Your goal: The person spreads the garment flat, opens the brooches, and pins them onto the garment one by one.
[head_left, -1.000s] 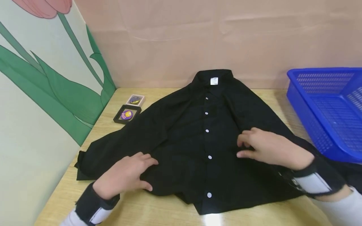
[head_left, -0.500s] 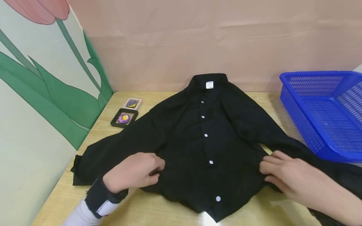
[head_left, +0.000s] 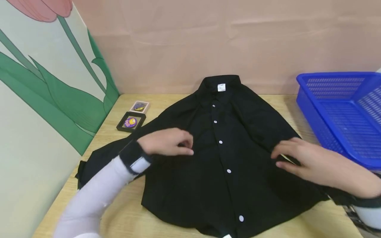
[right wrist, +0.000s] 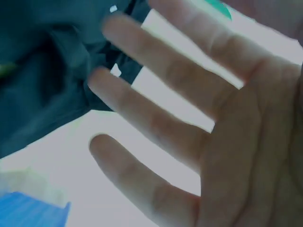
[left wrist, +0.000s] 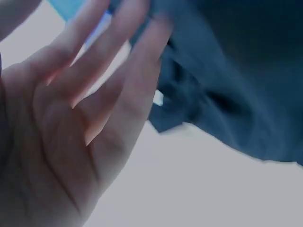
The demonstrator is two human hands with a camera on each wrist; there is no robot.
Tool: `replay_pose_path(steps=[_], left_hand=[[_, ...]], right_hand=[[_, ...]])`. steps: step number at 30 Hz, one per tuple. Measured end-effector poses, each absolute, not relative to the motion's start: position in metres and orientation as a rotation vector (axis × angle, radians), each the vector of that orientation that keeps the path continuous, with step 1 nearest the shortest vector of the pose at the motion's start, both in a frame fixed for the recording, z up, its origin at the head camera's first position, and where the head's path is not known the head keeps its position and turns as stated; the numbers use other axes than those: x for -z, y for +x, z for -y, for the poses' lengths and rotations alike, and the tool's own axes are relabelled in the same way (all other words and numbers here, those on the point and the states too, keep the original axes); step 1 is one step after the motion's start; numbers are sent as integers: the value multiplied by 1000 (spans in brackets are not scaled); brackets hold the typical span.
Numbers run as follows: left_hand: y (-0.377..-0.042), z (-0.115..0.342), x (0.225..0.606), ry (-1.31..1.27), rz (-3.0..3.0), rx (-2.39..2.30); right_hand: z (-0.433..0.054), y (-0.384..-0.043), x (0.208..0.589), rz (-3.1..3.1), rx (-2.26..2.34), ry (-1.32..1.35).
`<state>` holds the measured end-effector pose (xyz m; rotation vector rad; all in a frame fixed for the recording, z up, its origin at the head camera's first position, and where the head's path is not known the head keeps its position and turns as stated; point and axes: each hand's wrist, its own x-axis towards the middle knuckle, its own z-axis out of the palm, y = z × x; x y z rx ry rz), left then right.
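Note:
A black long-sleeved shirt (head_left: 190,185) lies front up, its collar at the far side and a row of white buttons down the middle. Over its left half hovers my left hand (head_left: 168,142), fingers loosely bent with nothing between them; the left wrist view shows the same palm (left wrist: 71,132) with relaxed fingers. My right hand (head_left: 300,158) is over the shirt's right side near the sleeve, thumb apart from the fingers. In the right wrist view its fingers (right wrist: 156,123) are spread and hold nothing. The right sleeve's lower part is hidden behind that arm.
At the right stands a blue plastic basket (head_left: 324,125) close to the right sleeve. Two small framed pieces, one black (head_left: 121,124) and one pale pink (head_left: 146,110), lie by the left sleeve. A flower-printed panel (head_left: 44,115) borders the wooden table on the left.
The shirt's lower part has spread wider and its hem has come nearer. My left hand has let go and moved up and right; my right hand has let go of the shirt's side.

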<state>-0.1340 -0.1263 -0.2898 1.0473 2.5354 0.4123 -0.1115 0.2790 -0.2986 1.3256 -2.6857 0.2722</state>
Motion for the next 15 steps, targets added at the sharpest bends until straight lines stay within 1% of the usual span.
replay_pose_path(steps=[3, 7, 12, 15], left_hand=[[-184, 115, 291, 989, -2678, -313], [-232, 104, 303, 823, -2752, -283], [-258, 93, 320, 713, -2793, -278], [-267, 88, 325, 571, -2771, -273]], right_hand=[[-257, -147, 277, 2736, -256, 1269], [-231, -191, 262, 2892, -313, 1204], [-208, -241, 268, 3079, -320, 1077], [-202, -266, 281, 3184, -305, 1037]])
